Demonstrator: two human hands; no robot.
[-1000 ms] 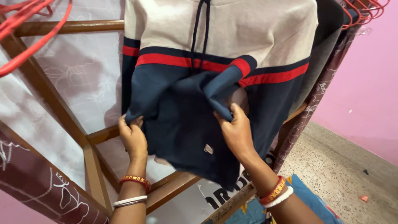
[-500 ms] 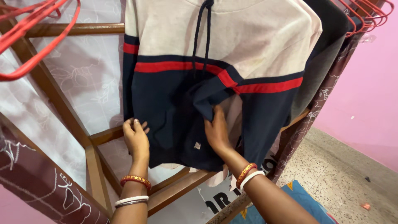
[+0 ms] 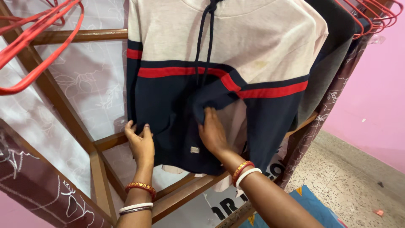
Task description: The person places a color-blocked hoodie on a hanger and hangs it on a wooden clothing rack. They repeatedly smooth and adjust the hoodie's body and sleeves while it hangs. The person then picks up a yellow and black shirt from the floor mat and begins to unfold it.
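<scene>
A hooded sweatshirt [image 3: 236, 46] hangs in front of me, pale grey on top, with red stripes and a navy lower half; dark drawstrings hang down its middle. My left hand [image 3: 141, 145] lies with fingers spread on the sweatshirt's lower left edge. My right hand [image 3: 213, 133] presses on the navy front, its fingertips holding a raised fold of the fabric just under the red stripe. Both wrists wear red and white bangles.
A wooden rack frame [image 3: 63, 105] with a pale flowered lining stands behind the sweatshirt. Red hangers [image 3: 38, 46] hang at the top left, more hangers [image 3: 371, 17] at the top right. A dark grey garment [image 3: 333, 55] hangs behind. A pink wall [image 3: 375, 84] and speckled floor [image 3: 350, 181] lie to the right.
The lifted navy lower half has dropped and now hangs nearly flat. My right hand slid left and down with the fold; my left hand let go of the hem and spread its fingers.
</scene>
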